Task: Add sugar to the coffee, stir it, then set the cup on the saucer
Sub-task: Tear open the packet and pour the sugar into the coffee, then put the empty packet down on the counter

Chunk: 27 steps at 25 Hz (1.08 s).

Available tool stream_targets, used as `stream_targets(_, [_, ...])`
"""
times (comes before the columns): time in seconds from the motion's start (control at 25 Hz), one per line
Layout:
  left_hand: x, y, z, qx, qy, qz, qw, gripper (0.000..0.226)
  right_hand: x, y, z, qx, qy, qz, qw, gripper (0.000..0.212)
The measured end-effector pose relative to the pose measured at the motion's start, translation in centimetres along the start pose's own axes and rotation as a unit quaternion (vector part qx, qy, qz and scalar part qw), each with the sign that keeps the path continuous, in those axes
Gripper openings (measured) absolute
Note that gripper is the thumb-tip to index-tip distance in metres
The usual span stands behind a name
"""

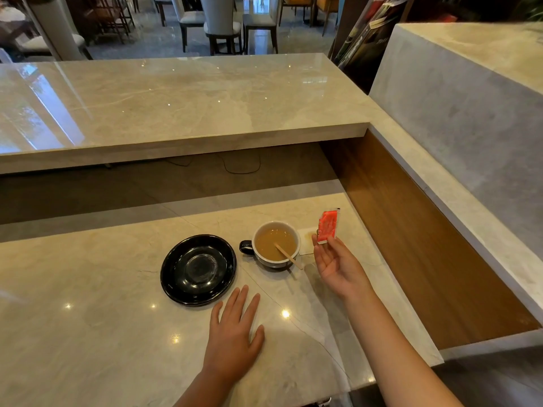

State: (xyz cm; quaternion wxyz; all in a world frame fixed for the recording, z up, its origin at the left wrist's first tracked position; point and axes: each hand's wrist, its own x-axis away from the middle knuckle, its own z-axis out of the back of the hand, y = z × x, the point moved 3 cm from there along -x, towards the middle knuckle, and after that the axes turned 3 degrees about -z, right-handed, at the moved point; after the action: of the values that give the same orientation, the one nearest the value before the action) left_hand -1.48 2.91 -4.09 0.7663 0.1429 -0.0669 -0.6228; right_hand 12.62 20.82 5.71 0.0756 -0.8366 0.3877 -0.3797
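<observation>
Polished beige marble counter [88, 333], with a raised marble shelf [176, 107] behind it, a wood-lined recess at the right edge, and dining chairs [220, 22] beyond on a glossy floor.

Right fingertips pinched on the bottom edge of a red sugar packet [328, 226], packet upright and slightly tilted, top edge apparently torn; remaining fingers loosely curled, palm facing left. Right hand [335, 265] raised above the counter near its right edge, just beside and to the right of the cup [276, 245], not touching it.

Left fingers [241, 304] spread and flat on the marble, holding nothing. Left hand [232, 339] palm down toward the counter's near edge, fingertips close to the rim of the saucer [198, 270] but apart from it.

Cup on the counter, not on the saucer, toward the far right part of the lower surface; dark handle to the left, light brown coffee [271, 240] inside. Wooden stirrer [289, 256] leaning in the coffee, free end out over the near-right rim. White napkin [307, 239] under or just behind the cup, with a brownish stain. Black glossy saucer empty, just left of the cup, narrow gap between. Dark cable [241, 168] on the lower ledge beneath the shelf.
</observation>
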Motion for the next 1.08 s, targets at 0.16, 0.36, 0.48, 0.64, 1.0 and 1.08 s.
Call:
stream_targets(0.16, [0.0, -0.1, -0.2, -0.005, -0.01, 0.003, 1.0, 0.059, 0.5, -0.5, 1.8, -0.061, 0.017, 0.026, 0.998, 0.009])
stream_targets(0.36, [-0.1, -0.2, -0.2, -0.019, -0.017, 0.006, 1.0, 0.059, 1.7, -2.2, 5.4, 0.037, 0.115, 0.146, 0.982, 0.011])
stream_targets(0.48, [-0.1, -0.2, -0.1, -0.019, -0.019, 0.007, 1.0, 0.059, 3.1, -3.5, 7.5, 0.231, 0.256, 0.238, 0.908, 0.014])
stream_targets(0.64, [-0.2, -0.1, -0.1, -0.024, -0.014, 0.013, 1.0, 0.059, 3.4, -4.5, 9.3, 0.353, 0.305, 0.321, 0.824, 0.01])
stream_targets(1.0, [-0.2, 0.0, 0.0, -0.024, 0.0, 0.023, 0.999, 0.063, 1.6, -3.9, 11.4, 0.69, 0.201, 0.424, 0.551, 0.01])
stream_targets(1.08, [-0.2, 0.0, 0.0, -0.025, -0.004, 0.023, 0.999, 0.064, 1.3, -3.4, 11.6, 0.742, 0.171, 0.414, 0.499, 0.017])
